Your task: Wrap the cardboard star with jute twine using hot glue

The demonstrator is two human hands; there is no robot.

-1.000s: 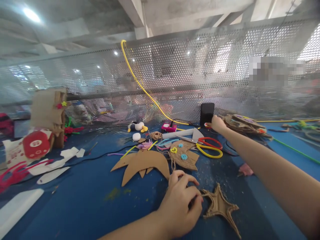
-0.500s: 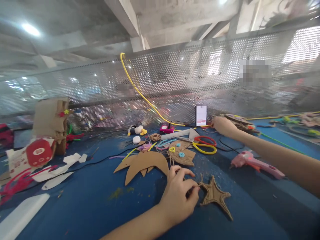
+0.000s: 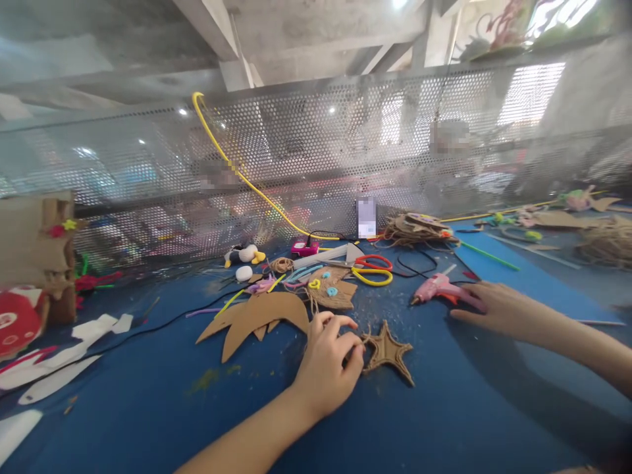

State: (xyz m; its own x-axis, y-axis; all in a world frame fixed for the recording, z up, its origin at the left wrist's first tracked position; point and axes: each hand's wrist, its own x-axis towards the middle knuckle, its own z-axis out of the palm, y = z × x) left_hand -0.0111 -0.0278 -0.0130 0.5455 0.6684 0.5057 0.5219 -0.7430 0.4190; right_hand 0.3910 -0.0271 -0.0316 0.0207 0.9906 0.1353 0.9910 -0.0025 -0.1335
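Observation:
My left hand [image 3: 326,362] is at the middle of the blue table, its fingers curled and the thumb and fingertips pinched at the left point of a cardboard star [image 3: 388,350] edged with twine. The exact contact is partly hidden. A strand of twine [image 3: 315,304] runs down behind that hand. On the right, my right hand [image 3: 494,308] is over the handle end of a pink glue gun [image 3: 439,288] lying on the table. Thumb and fingers are spread to either side of the handle, not closed round it.
Curved cardboard pieces [image 3: 264,316] lie left of my left hand. Behind are a twine-wrapped piece with blue and yellow curls [image 3: 333,289], red-and-yellow-handled scissors [image 3: 372,273], a phone [image 3: 366,220] and a metal mesh panel [image 3: 316,145]. White scraps [image 3: 93,329] lie on the left.
My right hand has come from beside the phone, back toward me, to the glue gun's handle. My left hand stays at the star. The view has turned to the right.

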